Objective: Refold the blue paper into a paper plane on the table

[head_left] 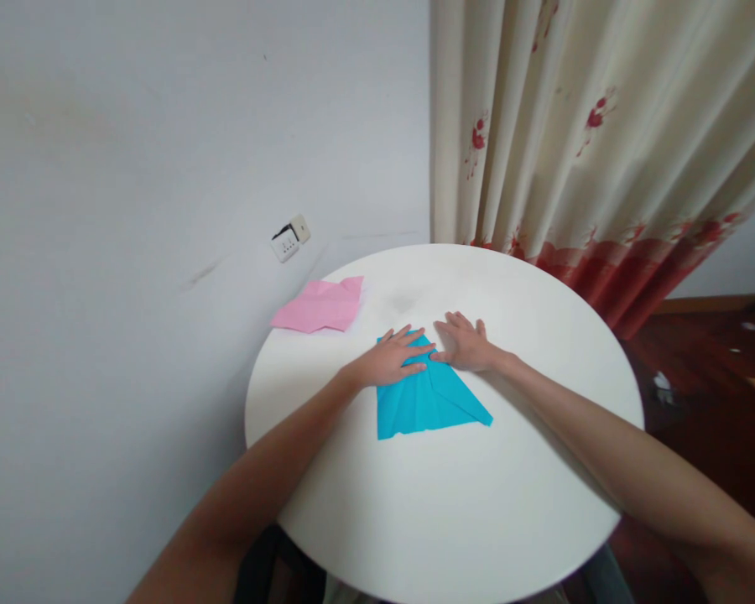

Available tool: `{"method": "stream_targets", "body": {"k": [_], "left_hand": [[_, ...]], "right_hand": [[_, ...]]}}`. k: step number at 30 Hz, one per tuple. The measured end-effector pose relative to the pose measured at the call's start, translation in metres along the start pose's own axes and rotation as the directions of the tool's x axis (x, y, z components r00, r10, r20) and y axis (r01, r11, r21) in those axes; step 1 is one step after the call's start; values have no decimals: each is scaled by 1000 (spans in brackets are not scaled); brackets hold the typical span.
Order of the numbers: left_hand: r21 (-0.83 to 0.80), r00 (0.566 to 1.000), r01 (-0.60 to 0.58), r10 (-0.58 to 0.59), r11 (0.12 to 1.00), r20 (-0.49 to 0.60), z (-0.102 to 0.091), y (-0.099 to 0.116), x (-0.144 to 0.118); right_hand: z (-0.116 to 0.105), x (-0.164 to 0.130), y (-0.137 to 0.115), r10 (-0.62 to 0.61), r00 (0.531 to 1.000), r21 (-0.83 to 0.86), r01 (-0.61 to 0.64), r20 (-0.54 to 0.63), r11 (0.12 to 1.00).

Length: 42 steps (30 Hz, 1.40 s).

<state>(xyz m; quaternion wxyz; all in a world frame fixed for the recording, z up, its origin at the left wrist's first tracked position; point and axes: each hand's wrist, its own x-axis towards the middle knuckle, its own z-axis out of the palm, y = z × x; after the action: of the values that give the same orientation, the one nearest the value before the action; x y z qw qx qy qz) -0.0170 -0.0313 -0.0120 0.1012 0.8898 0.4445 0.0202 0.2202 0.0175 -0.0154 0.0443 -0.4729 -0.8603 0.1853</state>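
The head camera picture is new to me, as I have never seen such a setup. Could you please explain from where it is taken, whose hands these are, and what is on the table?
There is no robot here, only a person's two bare hands. The camera is worn on that person's head and looks forward and down, so the arms come in from the bottom of the picture.

On the round white table lie two creased sheets that look like paper: a blue sheet in the middle and a pink sheet near the far left edge. The left hand lies spread on the blue sheet. The right hand is at its right edge, with the thumb nearest to it. Neither hand grips or lifts anything.
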Motion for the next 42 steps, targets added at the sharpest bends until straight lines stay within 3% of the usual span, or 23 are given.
{"method": "stream_targets", "body": {"k": [3,7,17,23,28,36,42], "left_hand": [[15,1000,8,-7,1000,-5,-1,2,-1],[40,998,53,-52,998,-25,-2,3,0],[45,984,168,-165,985,-64,2,-2,4],[42,983,178,-176,983,-57,2,-1,4],[52,983,180,-178,982,-51,3,-2,5],[54,981,189,-187,980,-43,0,1,6],[47,983,183,-182,982,-41,1,0,6]], "right_hand": [[5,2,-2,9,999,2,-9,-54,1000],[3,3,1,0,999,2,1,-39,1000],[-18,-5,9,-45,986,-12,48,159,999],[-32,-14,16,-99,948,-6,106,301,994],[-41,-25,11,-78,920,-95,123,384,988],[-45,-38,-4,3,906,-214,96,424,972],[-36,-26,8,-110,919,-84,152,380,985]]}}
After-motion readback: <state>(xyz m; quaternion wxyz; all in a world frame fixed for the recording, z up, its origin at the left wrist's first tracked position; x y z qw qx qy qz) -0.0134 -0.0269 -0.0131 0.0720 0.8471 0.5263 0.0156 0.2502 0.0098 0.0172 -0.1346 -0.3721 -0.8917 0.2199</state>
